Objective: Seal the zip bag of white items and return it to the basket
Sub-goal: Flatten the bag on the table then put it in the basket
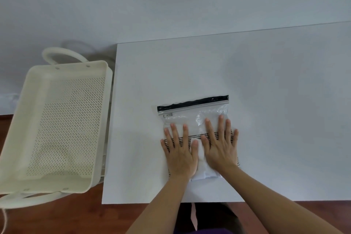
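from the head camera i look down on a white desk [266,100] with a clear zip bag [182,119] lying flat on it, a little left of the desk's middle and toward the near edge. the bag's mouth points away from me: a black band [192,103] runs across its far end, with the pale zip track just under it. i cannot tell from here whether the track is pressed closed. the lower part of the bag carries thin dark stripes, and the white items [202,159] sit bunched in that near half, showing between the two hands and at the bag's near edge.

my left hand [180,156] lies palm down on the left side of the bag, fingers spread and flat, gripping nothing. my right hand [221,148] lies the same way on the right side, fingers spread and reaching further up the clear plastic, also gripping nothing. the two thumbs are close together over the white bulge, not quite touching each other. both forearms come in from the bottom of the view.

left of the desk, just beside its edge, sits a cream perforated basket [57,123] with a looped handle at its far end and another at its near end. it looks lower than the desk top. the bag is well apart from the basket. brown wood floor [76,218] shows below both.
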Available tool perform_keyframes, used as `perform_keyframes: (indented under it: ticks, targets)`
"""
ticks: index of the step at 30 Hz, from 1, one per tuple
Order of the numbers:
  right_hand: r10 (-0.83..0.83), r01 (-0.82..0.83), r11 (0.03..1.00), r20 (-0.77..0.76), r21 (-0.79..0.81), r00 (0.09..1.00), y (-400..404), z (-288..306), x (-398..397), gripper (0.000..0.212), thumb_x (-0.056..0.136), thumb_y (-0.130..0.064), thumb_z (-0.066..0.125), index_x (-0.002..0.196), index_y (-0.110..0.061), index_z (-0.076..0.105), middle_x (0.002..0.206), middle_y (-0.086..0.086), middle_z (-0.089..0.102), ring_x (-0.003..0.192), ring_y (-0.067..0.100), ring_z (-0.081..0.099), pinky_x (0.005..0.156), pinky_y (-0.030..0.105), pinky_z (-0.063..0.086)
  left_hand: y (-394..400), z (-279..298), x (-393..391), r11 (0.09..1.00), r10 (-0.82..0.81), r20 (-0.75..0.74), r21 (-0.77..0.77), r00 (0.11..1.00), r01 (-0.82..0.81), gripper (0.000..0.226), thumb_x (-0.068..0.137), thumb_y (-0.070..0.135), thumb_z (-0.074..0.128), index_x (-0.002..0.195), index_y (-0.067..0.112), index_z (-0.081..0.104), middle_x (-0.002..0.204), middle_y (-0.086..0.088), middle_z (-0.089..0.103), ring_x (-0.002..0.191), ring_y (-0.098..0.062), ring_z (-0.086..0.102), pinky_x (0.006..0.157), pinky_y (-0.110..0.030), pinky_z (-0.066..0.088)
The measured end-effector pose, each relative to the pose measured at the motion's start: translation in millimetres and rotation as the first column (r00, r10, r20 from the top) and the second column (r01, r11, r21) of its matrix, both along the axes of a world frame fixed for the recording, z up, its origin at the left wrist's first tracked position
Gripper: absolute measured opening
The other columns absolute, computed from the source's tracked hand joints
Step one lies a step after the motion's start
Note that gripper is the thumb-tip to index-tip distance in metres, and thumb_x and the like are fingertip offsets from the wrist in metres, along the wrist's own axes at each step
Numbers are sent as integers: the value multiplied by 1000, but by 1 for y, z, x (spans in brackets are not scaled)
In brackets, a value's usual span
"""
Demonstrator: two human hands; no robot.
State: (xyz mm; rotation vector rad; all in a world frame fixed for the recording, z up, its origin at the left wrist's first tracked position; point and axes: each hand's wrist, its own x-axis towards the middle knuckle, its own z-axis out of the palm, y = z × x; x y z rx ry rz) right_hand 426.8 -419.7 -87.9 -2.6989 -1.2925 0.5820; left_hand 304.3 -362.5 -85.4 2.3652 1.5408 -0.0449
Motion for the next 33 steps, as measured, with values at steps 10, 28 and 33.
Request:
perform_keyframes:
  ticks: [10,28,33]
  targets:
    - [-5,5,1000,16,17,1000,1,-2,0,62,95,-60,5,148,-41,-20,161,3,-26,147,24,-26,119,52,-10,1,-3,0,1000,2,12,-16,1000,-2,63,98,57,20,155,31,10,164,-7,-3,151,-32,-7,120,-54,2]
    - [-57,81,952,-90,295,994,15,31,19,58,100,-46,9,154,-30,-1,164,3,-11,150,25,-14,121,49,-8,31,25,9,997,-5,121,-70,993,13,64,99,53,18,150,33,-14,156,0,-31,144,-26,-32,113,-50,-23]
    - [42,-43,993,6,108,999,30,12,29,59,95,-54,1,150,-39,-14,161,3,-23,148,27,-20,120,53,-8,48,9,19,994,-99,51,-47,994,102,65,98,56,16,151,31,-12,158,1,-27,145,-28,-30,117,-51,-18]
